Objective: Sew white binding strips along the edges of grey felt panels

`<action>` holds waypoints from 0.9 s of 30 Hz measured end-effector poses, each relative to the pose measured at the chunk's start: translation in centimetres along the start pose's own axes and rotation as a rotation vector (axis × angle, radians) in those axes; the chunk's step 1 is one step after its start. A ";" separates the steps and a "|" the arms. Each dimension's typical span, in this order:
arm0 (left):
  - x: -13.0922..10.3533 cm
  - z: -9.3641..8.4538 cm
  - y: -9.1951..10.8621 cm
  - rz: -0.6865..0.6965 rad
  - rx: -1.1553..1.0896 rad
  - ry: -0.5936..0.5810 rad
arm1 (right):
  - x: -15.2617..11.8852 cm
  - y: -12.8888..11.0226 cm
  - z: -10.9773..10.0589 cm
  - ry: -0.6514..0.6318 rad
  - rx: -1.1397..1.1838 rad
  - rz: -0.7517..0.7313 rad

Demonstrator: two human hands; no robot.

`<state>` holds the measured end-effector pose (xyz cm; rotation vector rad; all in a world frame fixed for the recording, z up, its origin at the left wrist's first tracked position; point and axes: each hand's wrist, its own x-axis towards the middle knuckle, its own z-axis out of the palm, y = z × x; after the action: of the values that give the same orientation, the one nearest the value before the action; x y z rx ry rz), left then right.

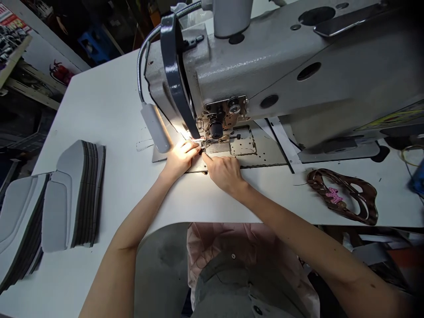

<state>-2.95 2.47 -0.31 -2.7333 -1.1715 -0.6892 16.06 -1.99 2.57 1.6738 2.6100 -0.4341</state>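
Both hands meet at the needle area of a grey sewing machine [232, 66]. My left hand [180, 158] lies on the metal bed left of the presser foot [202, 143], its fingers close together and the tips beside the foot. Just right of it, my right hand [224, 172] has its index finger pointed at the same spot and the other fingers curled under. Something small and dark shows between the fingertips, too small to name. A lit lamp [155, 128] shines over my left hand. The metal bed plate [265, 154] runs rightward under the machine arm.
Two stacks of grey padded panels with dark edges, a nearer stack [59, 212] and a farther-left stack [16, 203], lie on the white table [122, 110]. A brown hair claw with a pink bow [344, 196] rests at the right. A blue stool [96, 44] stands behind the table.
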 end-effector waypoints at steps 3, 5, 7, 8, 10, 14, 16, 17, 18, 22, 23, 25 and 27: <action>0.2 0.6 -0.6 -0.038 -0.005 0.019 | -0.4 0.1 0.3 0.031 0.020 -0.016; 0.3 0.9 -0.8 -0.049 -0.013 0.046 | -0.7 0.1 0.6 0.049 0.023 -0.025; 0.4 1.0 -0.9 -0.037 -0.018 0.075 | -0.7 0.1 0.9 0.067 0.018 -0.034; 0.4 1.0 -0.9 -0.026 -0.018 0.086 | -0.8 0.2 1.0 0.074 0.015 -0.037; 0.5 1.0 -0.9 -0.010 -0.012 0.106 | -0.7 0.2 1.1 0.081 0.010 -0.043; 0.8 0.9 -0.8 0.016 0.004 0.129 | -0.7 0.2 1.2 0.078 0.009 -0.047; 0.9 0.9 -0.8 0.030 0.006 0.140 | -0.7 0.2 1.1 0.072 0.013 -0.046; 0.9 0.9 -0.8 0.037 0.004 0.146 | -0.8 0.2 1.1 0.070 0.016 -0.044; 0.8 0.9 -0.8 0.043 0.002 0.150 | -0.9 0.2 1.0 0.068 0.019 -0.042; 0.6 0.8 -0.6 0.031 -0.021 0.137 | -0.9 0.2 1.0 0.077 0.026 -0.037; 0.6 0.7 -0.6 0.022 -0.026 0.128 | -0.8 0.2 1.0 0.083 0.027 -0.038; 0.5 0.6 -0.6 0.007 -0.032 0.106 | -0.6 0.0 1.0 0.096 0.029 -0.043; 0.5 0.6 -0.6 -0.006 -0.034 0.092 | -0.8 0.0 0.9 0.113 0.029 -0.059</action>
<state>-2.85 3.39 -0.64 -2.6937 -1.1591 -0.8334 16.30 -2.96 1.84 1.6812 2.7519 -0.3922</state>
